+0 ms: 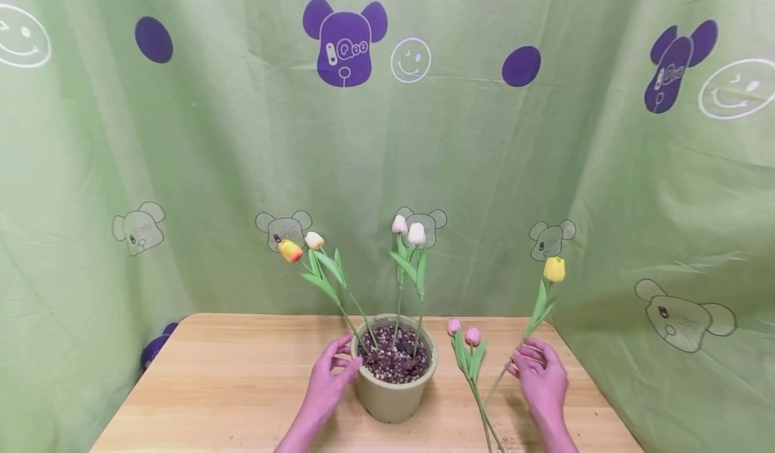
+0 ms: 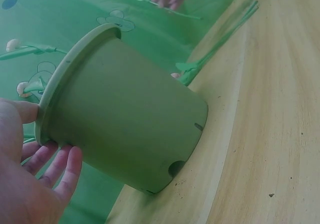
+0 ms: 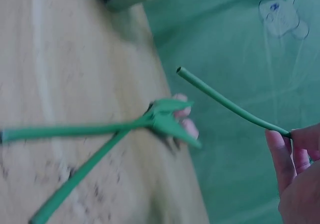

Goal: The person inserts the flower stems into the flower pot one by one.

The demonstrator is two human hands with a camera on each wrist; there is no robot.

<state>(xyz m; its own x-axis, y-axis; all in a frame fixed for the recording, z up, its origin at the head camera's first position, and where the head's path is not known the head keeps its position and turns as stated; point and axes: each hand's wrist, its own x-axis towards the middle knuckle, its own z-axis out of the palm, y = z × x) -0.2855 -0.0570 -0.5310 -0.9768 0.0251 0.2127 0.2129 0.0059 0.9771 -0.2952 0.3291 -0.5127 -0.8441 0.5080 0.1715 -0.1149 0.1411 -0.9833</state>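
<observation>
A green flower pot (image 1: 390,399) full of dark, speckled soil (image 1: 396,362) stands on the table. My left hand (image 1: 329,380) grips its left rim; the left wrist view shows the thumb over the rim and fingers (image 2: 70,171) under it. Several artificial tulips rise from the soil: an orange-yellow tulip (image 1: 290,251) and a cream tulip (image 1: 314,240) lean left, while two whitish-pink tulips (image 1: 416,234) stand nearly upright. Right of the pot, my right hand (image 1: 541,375) pinches a yellow tulip (image 1: 554,269) by its stem. The stem's cut end (image 3: 182,72) points free in the right wrist view.
Two pink tulips (image 1: 473,336) lie with crossed stems on the wooden table (image 1: 242,379), between the pot and my right hand. Dark crumbs are scattered near those stems. A green curtain (image 1: 466,157) with cartoon prints hangs behind the table and along both sides.
</observation>
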